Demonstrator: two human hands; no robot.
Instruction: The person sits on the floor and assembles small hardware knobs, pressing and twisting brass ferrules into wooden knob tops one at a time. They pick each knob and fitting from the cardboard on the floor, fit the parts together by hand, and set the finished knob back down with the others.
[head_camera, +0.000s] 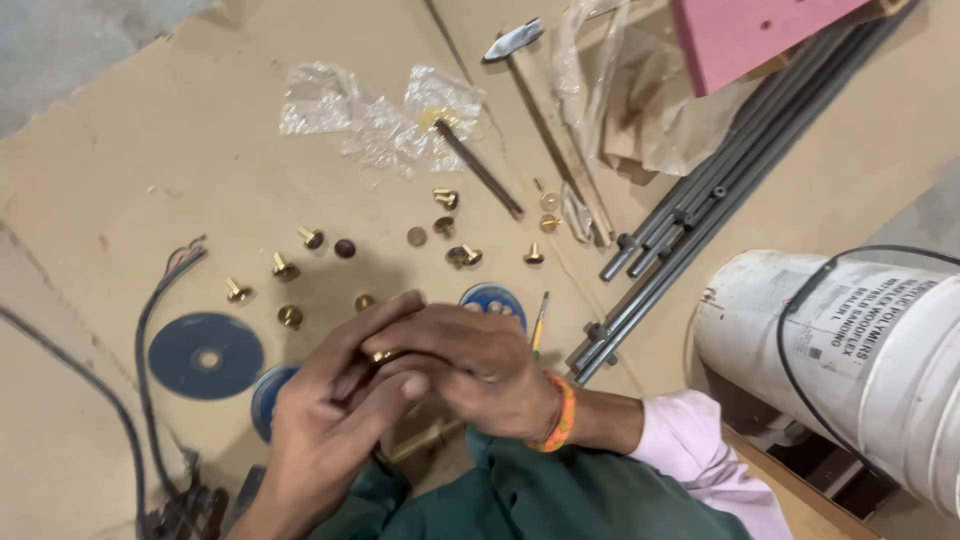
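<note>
My left hand (335, 415) and my right hand (470, 365) are pressed together low in the middle of the view, over a cardboard sheet (150, 150). Between their fingertips sits a small brass fitting (381, 355), pinched from both sides. The right wrist wears an orange band (562, 415) and a pink sleeve. Several loose brass fittings (285, 268) lie scattered on the cardboard just beyond the hands. A second brass piece (420, 440) shows under the hands.
Blue discs lie left (206, 355) and behind the hands (492, 298). Grey metal rods (690, 215) run diagonally at right beside a white bucket (860, 350). Crumpled clear plastic (380, 120), a hammer (515, 42), a pink board (745, 35) and black cables (150, 310) surround the area.
</note>
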